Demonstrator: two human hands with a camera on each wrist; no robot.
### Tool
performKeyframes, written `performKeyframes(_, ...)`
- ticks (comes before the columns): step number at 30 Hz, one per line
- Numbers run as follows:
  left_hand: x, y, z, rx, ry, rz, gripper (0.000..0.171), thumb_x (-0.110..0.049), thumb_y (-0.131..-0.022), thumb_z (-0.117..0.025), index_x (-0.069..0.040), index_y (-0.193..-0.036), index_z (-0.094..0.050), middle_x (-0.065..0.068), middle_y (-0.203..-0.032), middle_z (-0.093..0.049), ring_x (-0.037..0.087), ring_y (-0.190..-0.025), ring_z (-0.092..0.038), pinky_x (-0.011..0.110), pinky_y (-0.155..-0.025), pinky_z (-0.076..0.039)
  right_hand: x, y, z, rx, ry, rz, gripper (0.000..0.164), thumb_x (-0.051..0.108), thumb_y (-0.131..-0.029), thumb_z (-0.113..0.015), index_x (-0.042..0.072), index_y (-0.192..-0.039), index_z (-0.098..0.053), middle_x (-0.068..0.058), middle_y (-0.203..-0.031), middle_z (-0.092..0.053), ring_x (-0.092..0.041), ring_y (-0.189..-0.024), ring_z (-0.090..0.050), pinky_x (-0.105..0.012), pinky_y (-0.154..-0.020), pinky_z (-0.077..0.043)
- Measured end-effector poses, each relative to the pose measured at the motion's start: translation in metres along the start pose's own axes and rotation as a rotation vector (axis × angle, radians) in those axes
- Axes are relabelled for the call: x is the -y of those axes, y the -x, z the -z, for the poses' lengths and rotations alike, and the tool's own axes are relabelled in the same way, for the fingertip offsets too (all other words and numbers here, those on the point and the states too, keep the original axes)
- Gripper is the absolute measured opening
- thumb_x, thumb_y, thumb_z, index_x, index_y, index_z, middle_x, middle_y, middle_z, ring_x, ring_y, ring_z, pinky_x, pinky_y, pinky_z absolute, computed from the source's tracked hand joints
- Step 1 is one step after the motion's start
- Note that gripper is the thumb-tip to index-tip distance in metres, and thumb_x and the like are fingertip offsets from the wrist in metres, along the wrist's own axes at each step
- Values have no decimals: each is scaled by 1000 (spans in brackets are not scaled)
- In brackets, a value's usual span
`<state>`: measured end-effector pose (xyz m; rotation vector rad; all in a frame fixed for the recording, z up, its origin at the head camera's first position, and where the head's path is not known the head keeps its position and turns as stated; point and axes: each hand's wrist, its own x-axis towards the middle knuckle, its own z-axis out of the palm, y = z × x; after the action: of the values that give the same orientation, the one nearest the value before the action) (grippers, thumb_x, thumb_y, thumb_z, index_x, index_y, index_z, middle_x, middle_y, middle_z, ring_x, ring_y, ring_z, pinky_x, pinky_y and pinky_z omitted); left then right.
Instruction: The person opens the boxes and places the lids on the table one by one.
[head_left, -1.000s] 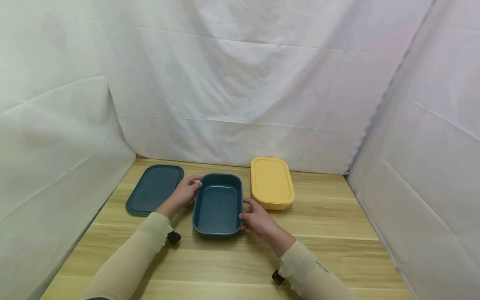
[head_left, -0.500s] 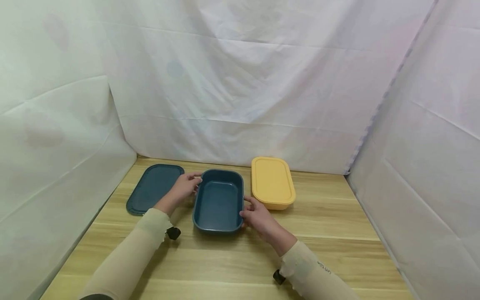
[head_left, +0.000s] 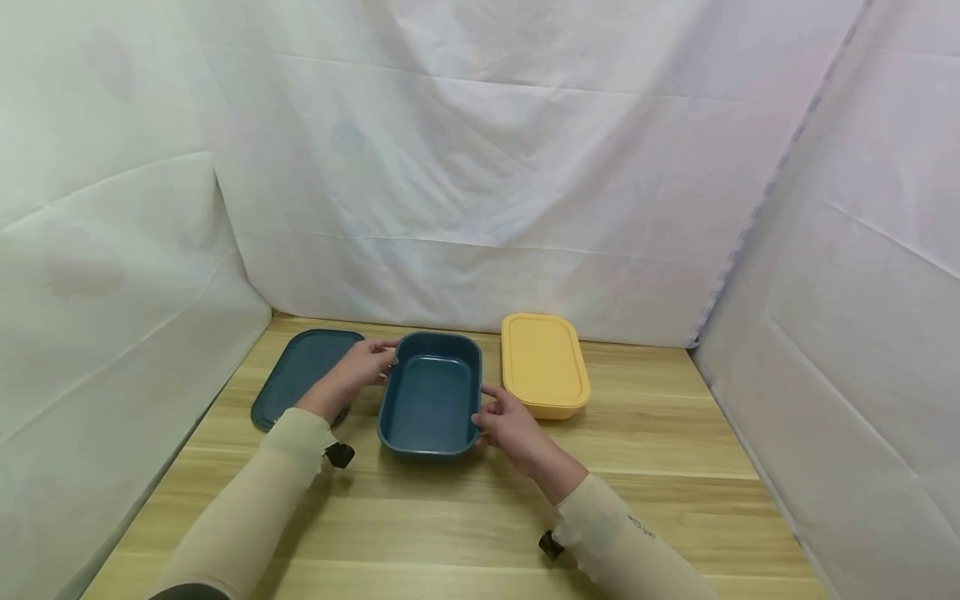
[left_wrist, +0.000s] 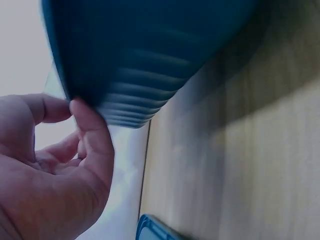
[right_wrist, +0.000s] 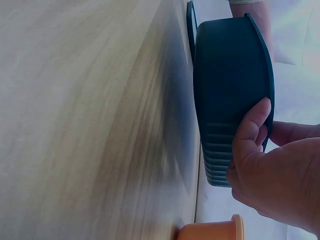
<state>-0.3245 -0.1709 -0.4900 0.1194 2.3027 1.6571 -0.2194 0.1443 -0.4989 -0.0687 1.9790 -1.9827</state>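
Observation:
A dark blue rectangular food container [head_left: 429, 408], lidless with nothing inside, is held between both hands, slightly above the table. My left hand [head_left: 358, 368] pinches the rim at its far left corner, thumb and fingertip meeting there in the left wrist view. On the opposite long side, my right hand [head_left: 516, 429] grips the rim, with fingers lying against the ribbed outer wall [right_wrist: 220, 150] in the right wrist view. The matching dark blue lid [head_left: 307, 367] lies flat on the table to the left, partly behind the left hand and forearm.
A yellow container [head_left: 545, 362] with its lid on stands at the back right, close to the right hand. The wooden table [head_left: 420, 533] is bounded by white cloth [head_left: 480, 167] at the back and both sides.
Both hands have carried the blue container a little toward the back and slightly left. The blue lid and the yellow container stay where they were.

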Motion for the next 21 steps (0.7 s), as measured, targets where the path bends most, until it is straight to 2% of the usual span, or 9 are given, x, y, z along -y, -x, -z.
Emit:
performKeyframes(4, -3, 1, 8, 46, -28, -10, 55, -18, -115, -52, -11, -170, -46, 24, -156, -56, 38, -129, -63, 54, -109, -54, 2, -4, -3, 10, -1, 9, 65, -2, -108, -62, 0, -168, -38, -16, -112, -61, -24, -91, -64, -39, -81, -62)
performKeyframes(7, -5, 2, 13, 62, -34, -19, 57, -16, -115, -51, -8, -171, -43, 27, -160, -52, 42, -137, -59, 57, -113, -51, 3, -10, -5, 13, -4, 12, 65, -2, -107, -62, 0, -168, -39, -15, -110, -62, -23, -92, -64, -43, -84, -62)
performKeyframes(11, -4, 0, 21, 44, -42, -19, 58, -16, -114, -51, -7, -171, -42, 28, -161, -50, 43, -138, -58, 56, -113, -52, 3, -18, -10, 14, 3, 14, 65, -1, -107, -63, 1, -168, -40, -17, -112, -64, -23, -94, -65, -47, -88, -63)
performKeyframes(16, 0, -3, 30, 16, -53, -23, 55, -17, -115, -51, -5, -169, -44, 28, -157, -54, 43, -136, -60, 56, -114, -52, 4, -28, -16, 23, 7, 15, 65, 0, -108, -63, 1, -169, -39, -21, -119, -64, -24, -94, -66, -44, -87, -63)
performKeyframes(21, 1, -1, 36, -3, -36, -29, 55, -21, -118, -51, -4, -169, -43, 29, -164, -48, 47, -146, -53, 60, -118, -47, 9, -37, -22, 15, -2, 5, 65, 1, -109, -62, 4, -170, -38, -18, -118, -62, -23, -94, -65, -49, -92, -61)
